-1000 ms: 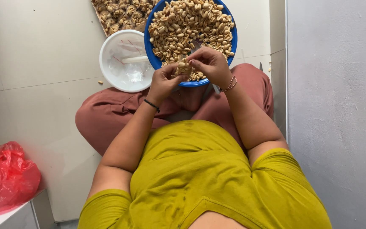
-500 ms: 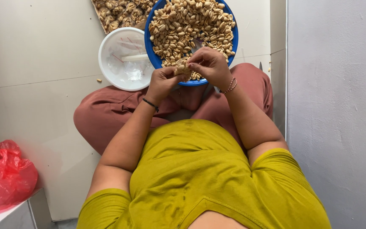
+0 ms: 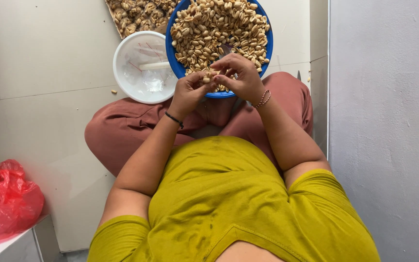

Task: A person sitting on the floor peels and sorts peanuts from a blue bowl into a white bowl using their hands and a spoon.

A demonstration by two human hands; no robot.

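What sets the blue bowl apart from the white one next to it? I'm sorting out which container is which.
The blue bowl is heaped with pale peanuts; the white bowl holds only what looks like clear plastic and a pale strip. The blue bowl looks wider than the white bowl. Both hands, left hand and right hand, work a nut over the blue bowl's near rim, not the white bowl. Both are round and sit on the floor.

Blue bowl (image 3: 172,57) of tan peanuts (image 3: 219,26); white bowl (image 3: 122,73), clear plastic inside. Olive-yellow shirt (image 3: 229,204), rust-red trousers (image 3: 122,131). Black band on left wrist, beaded bracelet (image 3: 264,99) on right. Red bag (image 3: 6,201). Pale grey floor (image 3: 40,63).
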